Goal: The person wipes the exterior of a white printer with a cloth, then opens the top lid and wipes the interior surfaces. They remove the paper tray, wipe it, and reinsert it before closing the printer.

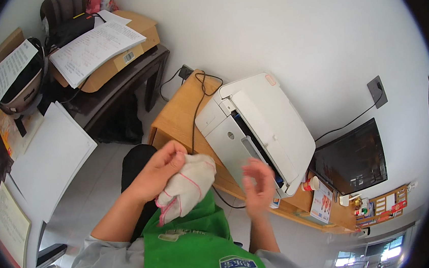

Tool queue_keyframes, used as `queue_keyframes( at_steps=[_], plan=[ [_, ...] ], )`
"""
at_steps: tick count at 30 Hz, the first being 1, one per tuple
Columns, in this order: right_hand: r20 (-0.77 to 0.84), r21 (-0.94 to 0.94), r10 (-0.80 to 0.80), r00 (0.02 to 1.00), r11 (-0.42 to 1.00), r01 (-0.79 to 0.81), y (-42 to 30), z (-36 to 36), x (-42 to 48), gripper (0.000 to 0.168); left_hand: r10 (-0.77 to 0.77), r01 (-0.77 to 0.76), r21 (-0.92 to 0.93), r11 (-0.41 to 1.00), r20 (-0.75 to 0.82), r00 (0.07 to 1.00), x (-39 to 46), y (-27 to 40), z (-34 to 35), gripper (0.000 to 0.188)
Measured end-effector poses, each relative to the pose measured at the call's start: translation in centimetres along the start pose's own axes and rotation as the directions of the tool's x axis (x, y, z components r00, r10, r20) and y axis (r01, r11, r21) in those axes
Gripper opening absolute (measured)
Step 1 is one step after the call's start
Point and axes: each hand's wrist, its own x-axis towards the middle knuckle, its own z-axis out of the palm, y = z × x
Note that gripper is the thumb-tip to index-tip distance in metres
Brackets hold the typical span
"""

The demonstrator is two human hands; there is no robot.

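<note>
A bunched off-white cloth with pink stitched edging hangs from my left hand, pinched between thumb and fingers. It is held above the green apron that I wear. My right hand is raised in front of the printer, blurred, its fingers curled apart with nothing seen in them. Just beyond that hand, a white printer sits on a long wooden cabinet. A dark gap runs along the printer's front, below its lid.
A black cable crosses the cabinet top. Right of the printer are a paper cup and a flat-screen television. On the left, papers lie on a cardboard box upon a dark table, near a helmet and a white-topped surface.
</note>
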Motion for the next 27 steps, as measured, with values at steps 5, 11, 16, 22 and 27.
queue_keyframes(
  at_steps=[5,11,16,22,27],
  plan=[
    [-0.227,-0.467,-0.213,0.95,0.88,0.086,0.2,-7.7,3.0,0.03,0.207,-0.21,0.002,0.978,-0.182,0.961,2.0,2.0,0.4,0.012],
    [-0.387,-0.611,-0.071,0.919,0.766,-0.198,4.3,-14.4,3.2,0.035,0.55,-0.439,0.522,0.732,-0.071,0.832,9.8,1.4,2.1,0.031],
    [-0.477,-0.315,0.066,0.876,0.918,-0.241,7.9,-14.0,2.6,0.031,0.738,-0.578,0.805,0.132,0.31,0.6,17.8,-1.3,1.7,0.035],
    [-0.487,-0.241,0.098,0.868,0.94,-0.242,7.5,-14.0,2.4,0.029,0.592,-0.519,0.854,0.017,0.41,0.694,18.8,0.0,3.4,0.02],
    [-0.498,-0.182,0.125,0.858,0.952,-0.245,7.0,-13.7,2.5,0.027,0.483,-0.517,0.845,-0.133,0.511,0.711,19.5,0.8,3.6,0.015]
  ],
)
